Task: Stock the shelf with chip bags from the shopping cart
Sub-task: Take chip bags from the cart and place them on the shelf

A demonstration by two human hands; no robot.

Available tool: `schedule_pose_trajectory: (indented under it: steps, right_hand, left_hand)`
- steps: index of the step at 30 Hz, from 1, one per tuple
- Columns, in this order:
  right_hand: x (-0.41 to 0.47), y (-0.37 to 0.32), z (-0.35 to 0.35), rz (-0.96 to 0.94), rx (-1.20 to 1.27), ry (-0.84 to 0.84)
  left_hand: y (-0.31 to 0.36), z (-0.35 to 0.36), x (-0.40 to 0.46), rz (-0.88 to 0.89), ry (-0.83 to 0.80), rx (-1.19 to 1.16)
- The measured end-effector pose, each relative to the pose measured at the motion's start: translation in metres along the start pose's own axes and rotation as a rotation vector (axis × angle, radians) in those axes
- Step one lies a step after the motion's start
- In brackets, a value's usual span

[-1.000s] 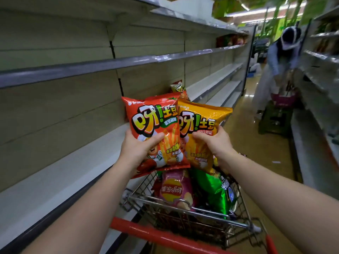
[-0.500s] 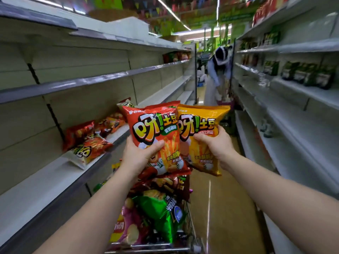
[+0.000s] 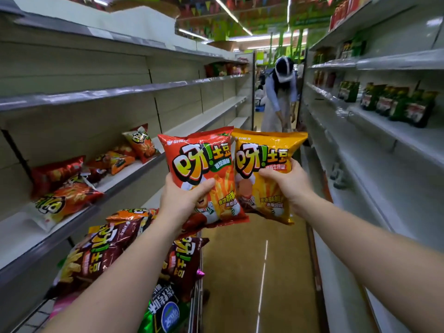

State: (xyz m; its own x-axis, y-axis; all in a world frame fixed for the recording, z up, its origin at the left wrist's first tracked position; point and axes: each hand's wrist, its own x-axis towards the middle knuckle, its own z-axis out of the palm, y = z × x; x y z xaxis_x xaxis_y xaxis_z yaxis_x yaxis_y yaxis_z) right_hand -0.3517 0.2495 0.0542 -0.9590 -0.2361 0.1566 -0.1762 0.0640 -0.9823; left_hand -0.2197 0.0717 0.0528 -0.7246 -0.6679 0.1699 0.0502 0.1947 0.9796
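The left hand (image 3: 186, 197) grips the shiny red foil chip bag (image 3: 201, 174) at its lower left edge, thumb across the front. The right hand (image 3: 287, 186) grips the shiny yellow foil chip bag (image 3: 265, 171) at its right edge. Both bags are upright, side by side and touching, above the wire shopping cart (image 3: 195, 299) full of bags, right of the grey metal shelf's (image 3: 79, 217) front edge. Both show "呀!土豆".

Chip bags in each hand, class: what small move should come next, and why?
Probably swing the red bag in the left hand toward the shelf on the left. Other bags already lie there with bare space beside them, while the right hand holds the yellow bag.
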Motion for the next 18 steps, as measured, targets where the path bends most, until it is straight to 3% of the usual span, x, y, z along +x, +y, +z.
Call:
schedule_pose_trajectory:
  steps: [9,18]
  right_hand:
    - [0.071,0.020,0.002,0.003,-0.010,-0.067]
    - [0.219,0.025,0.020,-0.058,-0.015,-0.069]
  left_hand:
    - [-0.008,0.040,0.062,-0.023,0.075,-0.007]
    - [-0.027,0.093,0.201,0.004,0.064,-0.024]
